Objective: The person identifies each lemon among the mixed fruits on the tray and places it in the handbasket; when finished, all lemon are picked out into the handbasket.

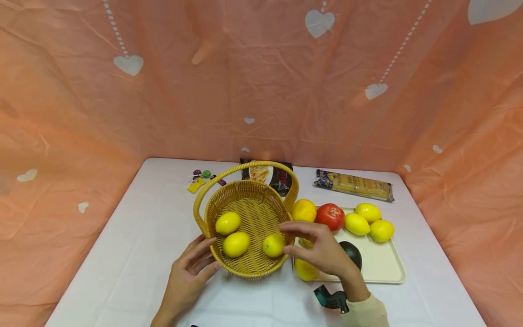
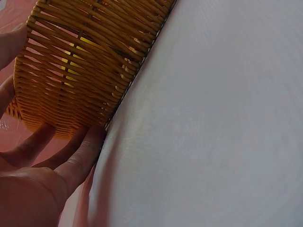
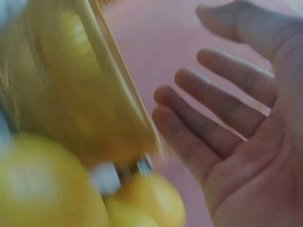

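Observation:
A round woven basket (image 1: 253,204) with an arched handle (image 1: 241,168) holds three lemons: two at its left, one lemon (image 1: 273,245) at its right. My left hand (image 1: 189,268) rests at the basket's left front, with fingers against the outer wall and thumb near the rim; the left wrist view shows fingertips on the woven side (image 2: 80,71). Over the basket's right rim reaches my right hand (image 1: 320,245), fingers spread and close to the right lemon. In the right wrist view its palm (image 3: 255,184) faces the camera with nothing in it.
Right of the basket lies a cream tray (image 1: 380,268) with an orange (image 1: 304,210), a red pomegranate (image 1: 330,217), several lemons (image 1: 357,224) and a dark green fruit (image 1: 351,255). Behind are wrapped sweets (image 1: 196,184), a black food packet (image 1: 282,179) and a pasta packet (image 1: 355,185).

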The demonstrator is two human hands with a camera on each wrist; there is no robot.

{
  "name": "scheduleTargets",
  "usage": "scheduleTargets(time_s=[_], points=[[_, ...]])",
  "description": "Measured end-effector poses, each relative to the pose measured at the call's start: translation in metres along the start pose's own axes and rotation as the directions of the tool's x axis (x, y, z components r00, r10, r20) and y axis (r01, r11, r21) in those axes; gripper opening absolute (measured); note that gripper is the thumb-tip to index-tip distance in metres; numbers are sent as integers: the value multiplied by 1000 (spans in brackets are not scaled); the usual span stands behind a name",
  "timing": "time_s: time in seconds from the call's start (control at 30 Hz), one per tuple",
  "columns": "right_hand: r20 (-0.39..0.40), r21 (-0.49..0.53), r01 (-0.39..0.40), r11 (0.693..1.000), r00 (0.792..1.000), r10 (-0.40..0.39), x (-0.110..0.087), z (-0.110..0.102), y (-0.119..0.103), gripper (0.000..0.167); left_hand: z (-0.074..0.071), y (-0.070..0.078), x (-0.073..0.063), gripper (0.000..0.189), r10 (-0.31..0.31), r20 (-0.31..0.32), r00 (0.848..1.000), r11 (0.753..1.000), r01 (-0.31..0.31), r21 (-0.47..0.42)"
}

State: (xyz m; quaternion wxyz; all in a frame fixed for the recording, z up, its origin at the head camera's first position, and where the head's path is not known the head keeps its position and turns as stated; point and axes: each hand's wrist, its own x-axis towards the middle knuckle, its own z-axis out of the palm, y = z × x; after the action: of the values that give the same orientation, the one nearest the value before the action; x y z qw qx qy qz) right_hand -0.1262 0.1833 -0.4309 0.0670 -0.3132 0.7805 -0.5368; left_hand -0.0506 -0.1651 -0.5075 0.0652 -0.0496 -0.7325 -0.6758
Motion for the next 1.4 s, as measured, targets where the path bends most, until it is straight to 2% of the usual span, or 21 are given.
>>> scheduleTargets(time_s=[0.1, 0.2, 0.37, 0.47, 0.53, 0.67, 0.8, 0.93, 1.2, 1.3, 1.4], points=[[-89, 40, -43, 998, 995, 47, -23, -29, 12, 41, 0, 1, 0, 57, -9, 8, 1000, 1000, 9, 0], [-193, 45, -66, 997, 978, 74, -50, -58, 22, 42, -1, 1, 0, 56, -10, 13, 1000, 1000, 10, 0], [-357, 67, -145, 987, 921, 159, -96, -99, 32, 43, -1, 1, 0, 55, -1, 14, 1000, 1000, 1, -3], [-411, 113, -174, 978, 888, 206, -120, -120, 36, 44, -1, 1, -2, 56, 2, 6, 1000, 1000, -2, -5], [-430, 144, -183, 972, 874, 228, -133, -132, 39, 45, -2, 0, -2, 56, 3, 1, 1000, 1000, -3, -5], [-456, 133, -237, 962, 847, 271, -151, -150, 46, 45, -2, 0, -2, 56, 9, 0, 1000, 1000, -9, -8], [-481, -7, -350, 937, 822, 304, -156, -158, 52, 44, -2, 1, -2, 56, 9, 0, 1000, 1000, -9, -8], [-514, -116, -472, 874, 782, 354, -149, -161, 60, 51, -2, 2, -2, 56, 6, 0, 1000, 1000, -6, -2], [-577, -180, -708, 682, 638, 510, -123, -160, 76, 75, -1, 2, -1, 55, -3, -1, 1000, 1000, 3, 4], [-577, -160, -749, 643, 599, 555, -115, -158, 79, 77, 0, 2, 0, 56, -3, 4, 1000, 1000, 3, 2], [-578, -128, -769, 626, 571, 583, -112, -153, 79, 76, 0, 1, -1, 56, -3, 8, 1000, 1000, 3, -4]])
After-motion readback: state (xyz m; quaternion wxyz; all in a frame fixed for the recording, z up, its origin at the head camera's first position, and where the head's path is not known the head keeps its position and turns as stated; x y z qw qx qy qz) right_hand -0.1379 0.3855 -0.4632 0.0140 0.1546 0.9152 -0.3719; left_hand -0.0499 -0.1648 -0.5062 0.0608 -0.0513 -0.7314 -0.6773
